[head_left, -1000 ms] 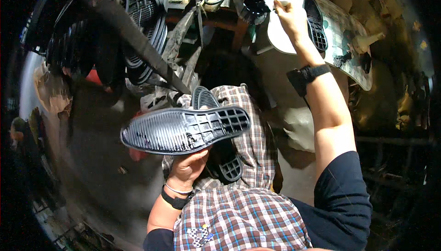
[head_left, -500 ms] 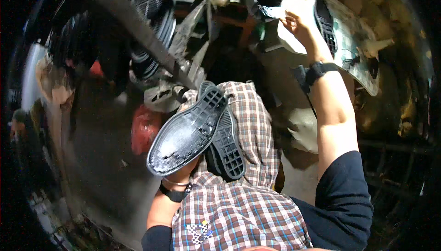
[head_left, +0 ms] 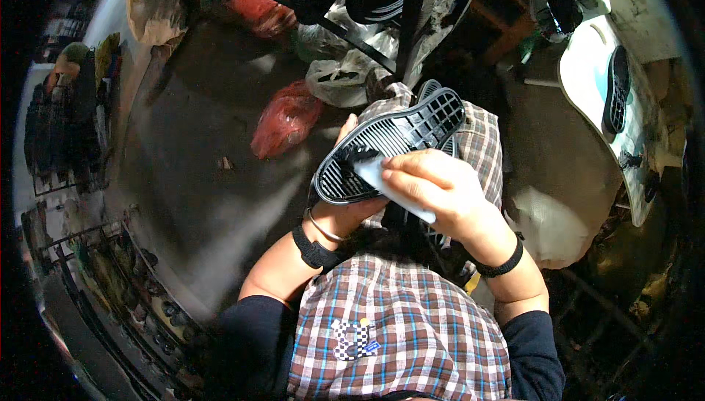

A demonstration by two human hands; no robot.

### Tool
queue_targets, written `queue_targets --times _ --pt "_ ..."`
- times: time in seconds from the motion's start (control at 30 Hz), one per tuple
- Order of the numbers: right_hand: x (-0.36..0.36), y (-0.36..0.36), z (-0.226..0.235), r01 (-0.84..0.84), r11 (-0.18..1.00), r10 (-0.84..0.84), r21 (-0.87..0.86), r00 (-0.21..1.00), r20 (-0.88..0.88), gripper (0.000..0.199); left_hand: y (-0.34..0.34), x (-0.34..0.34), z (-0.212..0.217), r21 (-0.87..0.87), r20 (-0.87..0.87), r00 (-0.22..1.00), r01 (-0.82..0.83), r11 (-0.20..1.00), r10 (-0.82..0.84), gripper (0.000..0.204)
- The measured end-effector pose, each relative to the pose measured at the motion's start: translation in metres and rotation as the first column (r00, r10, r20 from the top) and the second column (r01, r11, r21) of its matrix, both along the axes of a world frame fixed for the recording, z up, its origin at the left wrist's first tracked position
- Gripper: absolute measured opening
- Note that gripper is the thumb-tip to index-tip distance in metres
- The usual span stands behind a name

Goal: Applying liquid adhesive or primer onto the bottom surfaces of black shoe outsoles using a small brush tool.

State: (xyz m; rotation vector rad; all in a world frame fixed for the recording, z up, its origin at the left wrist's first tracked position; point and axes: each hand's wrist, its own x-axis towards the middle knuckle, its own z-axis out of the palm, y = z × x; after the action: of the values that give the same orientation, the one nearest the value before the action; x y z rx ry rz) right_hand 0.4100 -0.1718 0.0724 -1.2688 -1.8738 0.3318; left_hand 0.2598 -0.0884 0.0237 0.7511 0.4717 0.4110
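My left hand (head_left: pixel 344 214) grips a black shoe sole (head_left: pixel 396 133) from beneath, tilted over my lap. Its inner face, with ribs and a grid at the heel, is turned up. Fingers show at the far edge and the near edge; the palm is hidden. Pinched in my right hand (head_left: pixel 437 184) is a brush with a pale handle (head_left: pixel 393 189). Its dark tip touches the ribbed forepart, where a wet-looking black patch shows. Another black sole (head_left: pixel 427 89) lies mostly hidden under the held one, on my checked apron (head_left: pixel 396 313).
On the right, a white board (head_left: pixel 580 63) carries one more black sole (head_left: pixel 617 91). A dark round pot (head_left: pixel 564 15) stands beyond it. Red (head_left: pixel 288 118) and clear plastic bags (head_left: pixel 338 78) lie ahead on the floor. A dark metal bar (head_left: pixel 360 47) crosses near my knee.
My right hand has come from the pot at the far right down onto the sole, bringing the brush. The held sole has turned and shifted right in the view, which has swung too.
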Motion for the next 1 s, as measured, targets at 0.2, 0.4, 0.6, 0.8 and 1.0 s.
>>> queue_targets --times 0.2,0.4,0.6,0.8,1.0 --pt "-0.008 -0.005 0.0 -0.073 0.995 0.064 0.072 0.992 0.113 0.034 0.0 -0.004 -0.026 0.144 0.056 0.994 0.08 0.986 -0.089 0.055" --pt "0.001 -0.002 -0.004 -0.001 1.0 -0.002 0.03 0.994 0.109 0.03 -0.004 0.003 -0.023 -0.096 -0.031 0.995 -0.096 0.991 0.093 0.053" --pt "0.006 -0.013 -0.002 0.025 1.0 -0.025 -0.004 0.995 0.095 0.033 0.0 0.005 -0.008 -0.568 0.155 0.98 -0.013 0.823 0.123 0.048" --pt "0.09 -0.013 -0.014 0.396 0.918 -0.397 0.025 0.916 0.051 0.027 0.0 0.014 0.006 -0.593 0.255 0.953 0.023 0.805 0.161 0.056" --pt "0.223 -0.014 0.007 0.913 0.396 -0.918 -0.093 0.394 -0.04 0.03 -0.006 0.02 0.022 -0.379 0.074 0.993 -0.057 0.923 0.092 0.058"
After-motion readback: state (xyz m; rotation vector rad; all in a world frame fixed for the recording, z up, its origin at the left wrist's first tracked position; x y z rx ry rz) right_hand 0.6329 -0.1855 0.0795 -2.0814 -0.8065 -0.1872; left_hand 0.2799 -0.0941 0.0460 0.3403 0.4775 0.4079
